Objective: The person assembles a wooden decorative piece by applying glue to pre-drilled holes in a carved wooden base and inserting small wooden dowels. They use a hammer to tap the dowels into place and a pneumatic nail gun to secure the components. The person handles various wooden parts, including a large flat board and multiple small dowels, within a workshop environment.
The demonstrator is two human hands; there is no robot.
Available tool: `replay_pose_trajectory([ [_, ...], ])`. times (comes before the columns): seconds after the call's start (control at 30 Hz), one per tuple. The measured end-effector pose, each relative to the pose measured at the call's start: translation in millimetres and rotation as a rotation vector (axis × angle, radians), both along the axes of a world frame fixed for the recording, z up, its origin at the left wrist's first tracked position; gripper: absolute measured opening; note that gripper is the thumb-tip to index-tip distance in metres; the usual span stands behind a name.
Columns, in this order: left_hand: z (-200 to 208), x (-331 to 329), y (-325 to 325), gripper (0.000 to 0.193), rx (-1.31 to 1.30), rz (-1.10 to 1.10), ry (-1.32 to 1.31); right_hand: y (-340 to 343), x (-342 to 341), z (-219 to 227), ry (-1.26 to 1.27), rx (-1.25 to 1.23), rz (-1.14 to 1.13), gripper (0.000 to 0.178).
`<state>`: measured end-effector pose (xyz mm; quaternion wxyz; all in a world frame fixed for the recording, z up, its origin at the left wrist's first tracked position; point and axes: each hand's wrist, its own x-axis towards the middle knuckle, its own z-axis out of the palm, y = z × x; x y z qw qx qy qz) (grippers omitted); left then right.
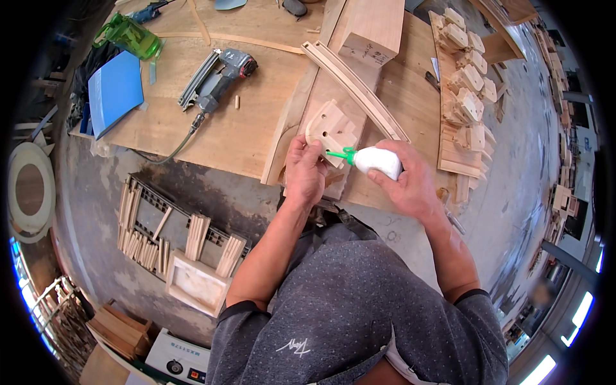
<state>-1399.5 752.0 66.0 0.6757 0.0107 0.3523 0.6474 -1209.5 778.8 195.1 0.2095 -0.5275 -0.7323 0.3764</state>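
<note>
My left hand (305,172) grips the near left edge of a pale wooden piece (333,124) with a rounded side and several drilled holes. In my right hand (410,183) is a white squeeze bottle (375,162), tipped on its side. Its green nozzle (341,154) points left, with the tip at a hole near my left fingertips. Whether any liquid comes out is too small to tell. Just beyond the piece, a long curved wooden strip (356,86) with a groove lies slantwise across the bench.
A nail gun (221,77) with an air hose, a blue folder (115,93) and a green jug (131,36) are on the workbench (269,90). A thick wooden block (372,32) stands at the back. Several shaped wooden parts (470,106) line a board at right. Wooden sticks (146,251) fill a low rack at left.
</note>
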Motion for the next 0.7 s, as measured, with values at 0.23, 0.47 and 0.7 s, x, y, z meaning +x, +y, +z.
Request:
replay_pose_trajectory([
  [0.23,7,-16,6,0.022,-0.041,-0.049,-0.148,8,37,-61,0.547,-0.476,-0.18,0.051],
  [0.47,-11,-43,7,0.026,-0.033,-0.007,-0.11,-1,42,-86,0.958,-0.707,-0.316,0.063],
  [0.7,-76,-127,12,0.024,-0.11,0.079,0.025,-4,51,-86,1.111,-0.724,-0.376,0.065],
])
